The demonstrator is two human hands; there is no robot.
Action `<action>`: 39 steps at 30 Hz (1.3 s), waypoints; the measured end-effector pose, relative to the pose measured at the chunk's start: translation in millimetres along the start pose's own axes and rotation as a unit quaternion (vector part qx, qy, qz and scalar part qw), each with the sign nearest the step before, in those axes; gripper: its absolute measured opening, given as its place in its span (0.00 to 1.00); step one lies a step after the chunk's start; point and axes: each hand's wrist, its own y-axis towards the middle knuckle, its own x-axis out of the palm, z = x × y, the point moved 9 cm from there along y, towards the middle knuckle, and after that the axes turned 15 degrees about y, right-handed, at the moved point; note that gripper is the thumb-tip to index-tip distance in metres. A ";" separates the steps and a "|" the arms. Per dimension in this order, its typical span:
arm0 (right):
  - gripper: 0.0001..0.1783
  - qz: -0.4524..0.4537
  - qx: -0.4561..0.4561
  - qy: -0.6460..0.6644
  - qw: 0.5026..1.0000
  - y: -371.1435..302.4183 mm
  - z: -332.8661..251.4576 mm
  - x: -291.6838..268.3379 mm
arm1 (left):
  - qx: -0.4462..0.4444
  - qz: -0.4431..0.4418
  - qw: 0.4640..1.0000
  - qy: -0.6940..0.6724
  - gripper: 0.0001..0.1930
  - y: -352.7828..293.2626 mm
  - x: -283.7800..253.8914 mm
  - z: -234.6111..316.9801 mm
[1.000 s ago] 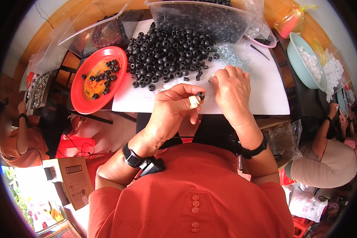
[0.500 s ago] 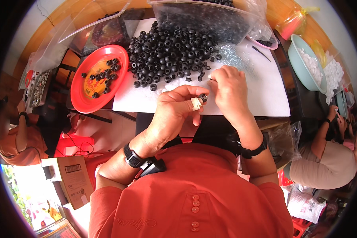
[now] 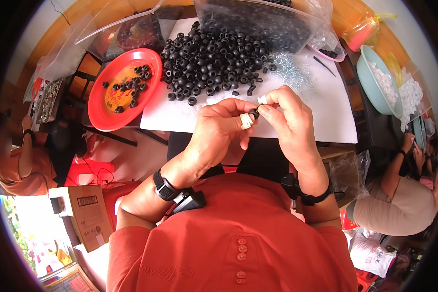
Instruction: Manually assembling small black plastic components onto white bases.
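Observation:
My left hand (image 3: 213, 130) pinches a small black ball with a hole (image 3: 253, 113) between thumb and fingers, above the near edge of the white sheet. Pale tape (image 3: 246, 121) is wrapped round the left thumb. My right hand (image 3: 293, 119) comes in from the right with its fingers closed, the tips meeting at the ball; anything tiny between them is too small to make out. A white wrap (image 3: 262, 100) covers the right index fingertip. Beyond both hands lies a heap of similar black balls (image 3: 214, 61), beside a scatter of small clear, shiny pieces (image 3: 297, 73).
On the left, a red plate (image 3: 98, 117) holds several black balls. A clear plastic bin (image 3: 258, 24) with more stands behind the heap. A thin black strip (image 3: 323, 65) lies on the white sheet (image 3: 333, 117). A pale green basin (image 3: 367, 73) holds white pieces. Other people sit at both sides.
My right hand has come back from beside the shiny pieces to the ball in my left hand, and its fingertips now meet there. The left hand has barely moved.

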 end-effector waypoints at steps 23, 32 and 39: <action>0.12 -0.073 -0.121 -0.138 0.980 0.9 -34.6 16.9 | -0.004 0.041 0.998 -0.052 0.07 -2.2 -3.0 -1.5; 0.05 -0.080 -0.036 -0.049 0.995 2.8 -20.2 11.3 | -0.006 0.046 0.999 -0.018 0.07 -3.6 -2.7 -0.7; 0.01 -0.037 0.067 0.078 0.994 -3.6 2.9 8.6 | -0.001 0.039 0.999 -0.035 0.08 -2.8 -2.4 0.1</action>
